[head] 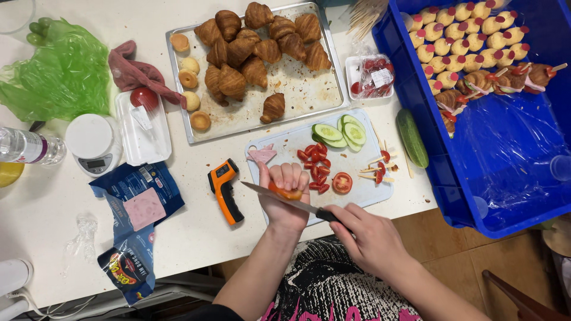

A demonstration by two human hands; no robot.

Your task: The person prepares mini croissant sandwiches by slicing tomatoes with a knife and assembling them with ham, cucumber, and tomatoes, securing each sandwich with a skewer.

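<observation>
Your left hand pins a tomato piece on the cutting board — right hand grips the knife, blade across it; cut tomatoes just beyond your fingers.

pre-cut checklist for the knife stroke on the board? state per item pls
1. Left hand pins the tomato piece: ok.
2. Fingertips curled clear of the edge: cannot tell, the blade crosses right at them.
3. Right hand wrapped on the knife handle: ok.
4. Cutting board lies flat on the table: ok.
5. Room beside the cut: not ok, tomato slices lie close to the blade.
6. Thermometer gun off the board: ok.
</observation>
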